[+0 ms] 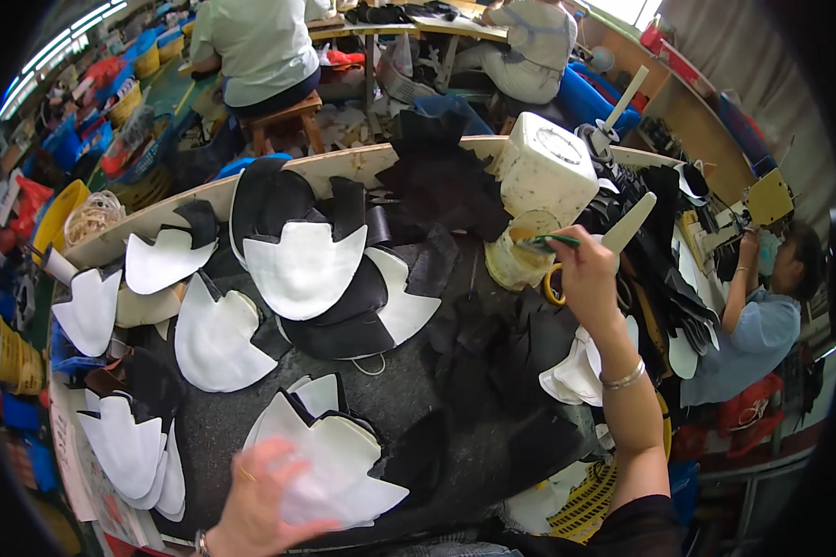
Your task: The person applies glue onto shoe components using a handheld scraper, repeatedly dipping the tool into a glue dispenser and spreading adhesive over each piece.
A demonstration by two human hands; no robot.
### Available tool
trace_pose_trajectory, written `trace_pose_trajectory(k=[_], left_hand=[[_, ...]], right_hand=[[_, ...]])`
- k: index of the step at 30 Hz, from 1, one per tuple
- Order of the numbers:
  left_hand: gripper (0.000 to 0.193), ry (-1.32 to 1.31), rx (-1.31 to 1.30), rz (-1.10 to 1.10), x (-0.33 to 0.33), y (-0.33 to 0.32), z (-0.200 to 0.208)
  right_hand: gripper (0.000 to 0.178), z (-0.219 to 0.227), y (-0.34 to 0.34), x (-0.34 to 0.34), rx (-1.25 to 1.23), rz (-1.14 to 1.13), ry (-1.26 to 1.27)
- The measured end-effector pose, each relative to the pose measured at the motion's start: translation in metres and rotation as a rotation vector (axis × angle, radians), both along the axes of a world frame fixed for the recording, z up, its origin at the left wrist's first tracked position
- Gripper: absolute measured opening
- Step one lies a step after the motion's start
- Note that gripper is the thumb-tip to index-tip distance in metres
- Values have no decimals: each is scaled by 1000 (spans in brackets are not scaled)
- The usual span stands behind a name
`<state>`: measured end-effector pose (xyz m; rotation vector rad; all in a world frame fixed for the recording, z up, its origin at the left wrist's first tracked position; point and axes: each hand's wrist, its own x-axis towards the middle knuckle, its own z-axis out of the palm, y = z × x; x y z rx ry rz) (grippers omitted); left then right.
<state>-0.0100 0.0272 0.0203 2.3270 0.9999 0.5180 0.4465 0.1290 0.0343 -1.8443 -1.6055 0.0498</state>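
My right hand is closed round the green handle of a brush. The brush's head reaches into the mouth of a yellowish, glue-smeared pot. My left hand, slightly blurred, has its fingers spread at the near edge of a stack of white cut pieces with pointed edges. Black edges show between the layers of that stack. I cannot tell whether the fingers press on the top piece. Beyond it lies a pile of white and black shoe-upper pieces.
A stained white plastic jug stands behind the pot. More white pieces lie at the left. Dark scraps sit at the far edge. Scissors with a yellow handle lie beside the pot. Co-workers sit ahead and at the right.
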Motion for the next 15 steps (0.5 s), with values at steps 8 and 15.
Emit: trace_pose_trajectory(k=[8,15], left_hand=[[55,382,228,-166,13,-19,2],[58,239,-23,-176,4,-11,1]], right_hand=[[35,32,-5,1,-157,647,-574],[8,-4,11,39,116,40,-68]])
